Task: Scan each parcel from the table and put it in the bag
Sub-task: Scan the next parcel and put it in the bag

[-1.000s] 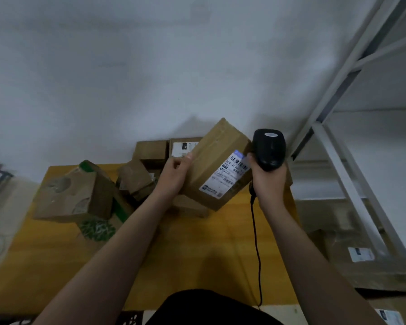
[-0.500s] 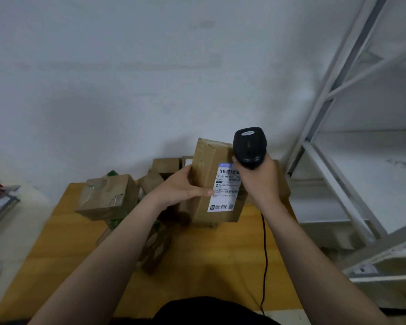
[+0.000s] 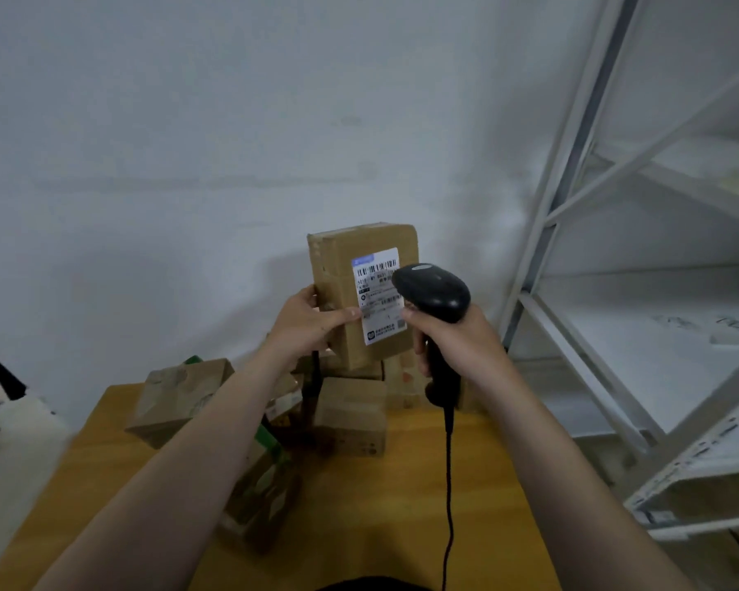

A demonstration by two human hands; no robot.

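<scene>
left grip (image 3: 308, 324) pinches brown cardboard parcel (image 3: 338, 266), long axis upright, white label (image 3: 376, 326) toward camera | right grip (image 3: 461, 347) clasps black handheld scanner (image 3: 436, 292), nose at white label

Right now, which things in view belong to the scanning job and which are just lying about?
Job: held parcel, scanner, left hand, right hand, waiting parcels, table. No bag in view.
Lying about: white shelving rack.

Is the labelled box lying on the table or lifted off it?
Lifted, standing on end. The left hand grips the labelled parcel above the other boxes; the right hand holds the scanner before its white label.
</scene>
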